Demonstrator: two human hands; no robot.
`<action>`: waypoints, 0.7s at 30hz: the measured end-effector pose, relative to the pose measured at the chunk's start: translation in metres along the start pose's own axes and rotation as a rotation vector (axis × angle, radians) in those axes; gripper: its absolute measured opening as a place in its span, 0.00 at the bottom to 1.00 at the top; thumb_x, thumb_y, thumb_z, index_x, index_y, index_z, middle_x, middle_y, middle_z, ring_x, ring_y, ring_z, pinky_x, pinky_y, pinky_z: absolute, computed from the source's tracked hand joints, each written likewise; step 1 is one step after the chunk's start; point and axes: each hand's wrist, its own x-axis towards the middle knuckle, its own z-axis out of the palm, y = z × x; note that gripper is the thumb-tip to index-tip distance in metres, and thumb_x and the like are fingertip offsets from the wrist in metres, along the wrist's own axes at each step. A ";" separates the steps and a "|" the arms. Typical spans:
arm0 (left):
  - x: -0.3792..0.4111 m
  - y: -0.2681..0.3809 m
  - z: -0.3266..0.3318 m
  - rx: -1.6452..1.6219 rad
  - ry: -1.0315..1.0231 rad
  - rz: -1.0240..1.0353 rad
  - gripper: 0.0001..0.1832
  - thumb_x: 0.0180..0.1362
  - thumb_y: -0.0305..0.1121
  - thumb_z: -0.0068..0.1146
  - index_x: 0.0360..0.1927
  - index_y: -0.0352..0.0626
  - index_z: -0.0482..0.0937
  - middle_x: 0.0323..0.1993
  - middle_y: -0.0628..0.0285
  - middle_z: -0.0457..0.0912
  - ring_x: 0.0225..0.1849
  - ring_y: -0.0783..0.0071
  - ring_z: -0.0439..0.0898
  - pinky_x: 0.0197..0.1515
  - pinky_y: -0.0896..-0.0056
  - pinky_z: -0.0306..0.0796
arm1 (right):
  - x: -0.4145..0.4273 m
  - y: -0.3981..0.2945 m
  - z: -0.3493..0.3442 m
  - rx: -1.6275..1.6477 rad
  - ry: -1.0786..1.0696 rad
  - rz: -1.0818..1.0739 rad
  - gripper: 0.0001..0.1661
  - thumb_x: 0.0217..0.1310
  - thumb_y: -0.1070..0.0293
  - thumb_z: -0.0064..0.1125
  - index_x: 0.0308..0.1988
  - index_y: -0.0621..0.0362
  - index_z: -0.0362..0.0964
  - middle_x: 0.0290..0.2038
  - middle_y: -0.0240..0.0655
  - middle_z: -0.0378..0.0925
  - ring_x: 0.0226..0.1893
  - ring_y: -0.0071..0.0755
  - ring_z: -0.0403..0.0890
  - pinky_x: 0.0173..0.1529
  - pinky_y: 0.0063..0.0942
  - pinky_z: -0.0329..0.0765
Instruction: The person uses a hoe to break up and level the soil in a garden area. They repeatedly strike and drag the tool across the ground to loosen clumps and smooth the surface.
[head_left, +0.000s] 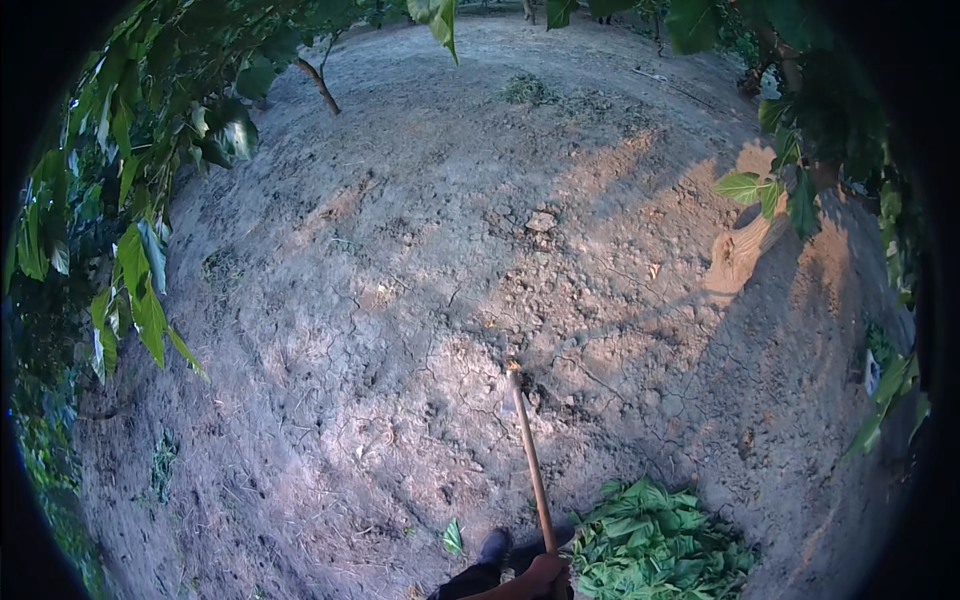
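My left hand (549, 570), at the bottom edge, is closed around the wooden handle of a hoe (534, 465). The handle runs up and slightly left, away from my feet. Its far end, with a partly visible metal blade (511, 405), is at the cracked, cloddy soil (450, 390); whether the blade touches the ground I cannot tell. My right hand is out of view. Beside my left hand, to the right, lies a heap of cut green leaves (660, 540).
My dark shoes (495, 546) stand near the handle. A thick tree trunk (746, 244) rises at the right, a thin trunk (321, 88) at the upper left. Leafy branches (139, 277) hang along both sides. A large clod (541, 221) and a loose leaf (452, 537) lie on the ground.
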 end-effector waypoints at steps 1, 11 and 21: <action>-0.001 0.001 0.006 -0.009 0.018 -0.012 0.07 0.52 0.28 0.53 0.25 0.39 0.67 0.18 0.59 0.70 0.20 0.67 0.72 0.24 0.63 0.70 | 0.005 -0.005 -0.010 -0.014 -0.004 0.007 0.20 0.51 0.52 0.52 0.33 0.60 0.68 0.27 0.52 0.74 0.32 0.53 0.76 0.33 0.43 0.71; 0.034 0.016 0.081 -0.057 0.072 -0.021 0.05 0.50 0.25 0.52 0.26 0.37 0.68 0.18 0.58 0.70 0.20 0.65 0.72 0.26 0.62 0.71 | 0.014 0.002 -0.106 -0.117 -0.049 0.143 0.19 0.52 0.54 0.52 0.34 0.59 0.66 0.28 0.51 0.74 0.32 0.55 0.75 0.35 0.44 0.71; 0.053 0.067 0.088 -0.151 0.186 0.184 0.07 0.47 0.26 0.52 0.18 0.38 0.67 0.14 0.60 0.68 0.13 0.67 0.70 0.15 0.65 0.66 | 0.055 0.049 -0.111 -0.110 -0.020 -0.018 0.18 0.53 0.53 0.52 0.35 0.56 0.65 0.22 0.47 0.73 0.28 0.57 0.74 0.32 0.46 0.70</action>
